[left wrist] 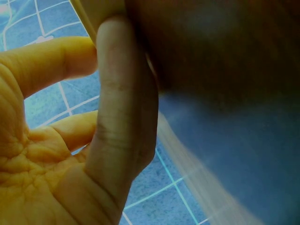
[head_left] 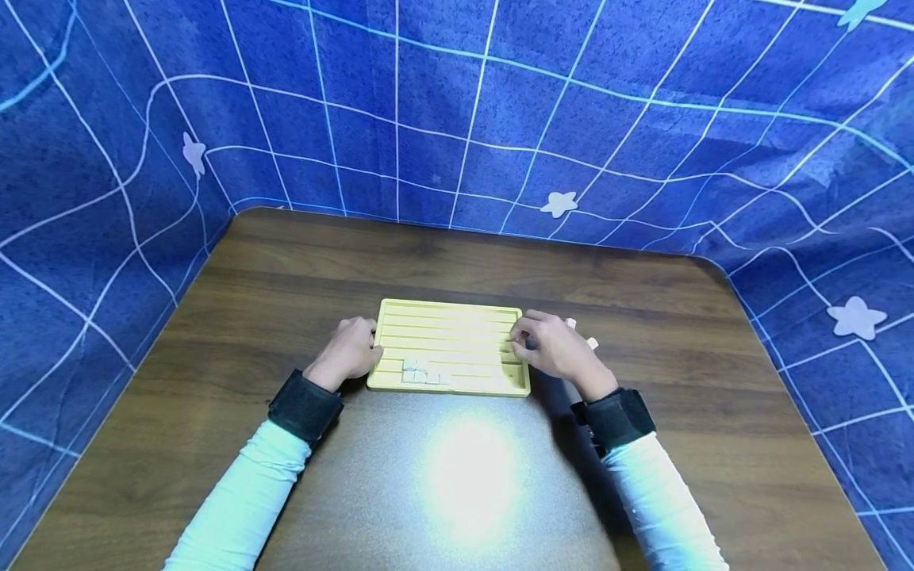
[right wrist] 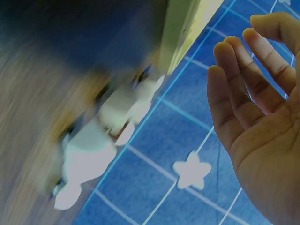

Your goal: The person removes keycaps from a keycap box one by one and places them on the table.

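A yellow ridged tray (head_left: 443, 333) lies on the table, its rows running left to right. Several small pale tiles (head_left: 426, 378) sit near its front left corner. At the tray's left end, my left hand (head_left: 346, 349) pinches the edge; the left wrist view shows fingers (left wrist: 124, 89) against it. My right hand (head_left: 560, 349) hovers at the tray's right end. In the right wrist view its fingers (right wrist: 239, 79) are loosely bent, with nothing seen between them.
Small white pieces (head_left: 593, 343) lie on the wooden table (head_left: 471, 262) just right of my right hand. They appear larger and blurred as white pieces (right wrist: 89, 154) in the right wrist view. A blue cloth (head_left: 428, 103) with white lines and stars surrounds the table.
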Demonstrator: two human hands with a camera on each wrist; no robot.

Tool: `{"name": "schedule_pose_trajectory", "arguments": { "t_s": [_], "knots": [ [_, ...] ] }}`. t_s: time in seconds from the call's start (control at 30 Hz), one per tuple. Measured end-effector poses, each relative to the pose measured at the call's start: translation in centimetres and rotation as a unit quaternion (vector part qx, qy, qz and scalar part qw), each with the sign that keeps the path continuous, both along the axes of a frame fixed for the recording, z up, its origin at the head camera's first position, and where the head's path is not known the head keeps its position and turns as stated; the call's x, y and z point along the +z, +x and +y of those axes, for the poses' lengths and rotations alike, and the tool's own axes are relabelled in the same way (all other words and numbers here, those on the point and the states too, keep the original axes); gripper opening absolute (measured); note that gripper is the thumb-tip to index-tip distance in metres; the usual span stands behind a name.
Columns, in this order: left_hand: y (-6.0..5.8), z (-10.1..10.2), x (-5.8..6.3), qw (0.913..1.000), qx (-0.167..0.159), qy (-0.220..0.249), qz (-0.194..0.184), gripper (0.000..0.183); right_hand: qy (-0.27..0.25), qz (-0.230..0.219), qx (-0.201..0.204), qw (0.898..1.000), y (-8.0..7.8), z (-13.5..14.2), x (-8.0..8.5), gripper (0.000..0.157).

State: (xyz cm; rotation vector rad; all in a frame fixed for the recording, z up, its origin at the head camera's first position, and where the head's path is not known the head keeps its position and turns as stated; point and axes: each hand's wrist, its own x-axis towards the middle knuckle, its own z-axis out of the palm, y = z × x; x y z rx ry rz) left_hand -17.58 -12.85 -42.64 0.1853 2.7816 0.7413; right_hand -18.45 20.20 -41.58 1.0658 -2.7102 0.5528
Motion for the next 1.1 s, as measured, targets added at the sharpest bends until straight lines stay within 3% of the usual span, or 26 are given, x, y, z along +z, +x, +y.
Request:
{"name": "schedule_pose_trajectory", "arguments": {
  "t_s": [0.27,0.57,0.93,1.1],
  "knots": [
    [0.1,0.0,0.0,1.0,0.002,-0.003,-0.001,0.029,0.006,0.001,0.043,0.999,0.4,-3.3,0.0,0.006],
    [0.0,0.0,-0.1,1.0,0.002,-0.002,-0.005,0.035,0.035,-0.048,0.082,0.995,1.6,-6.8,-0.3,0.011],
    [0.0,0.0,-0.2,0.9997,-0.003,-0.009,0.021,0.022,0.04,-0.077,0.116,0.989,2.1,-8.5,-0.7,0.014],
    [0.0,0.0,-0.1,1.0,0.001,-0.002,0.008,0.021,0.07,-0.093,0.111,0.987,2.2,-8.8,-0.8,0.016]
  ]
}}
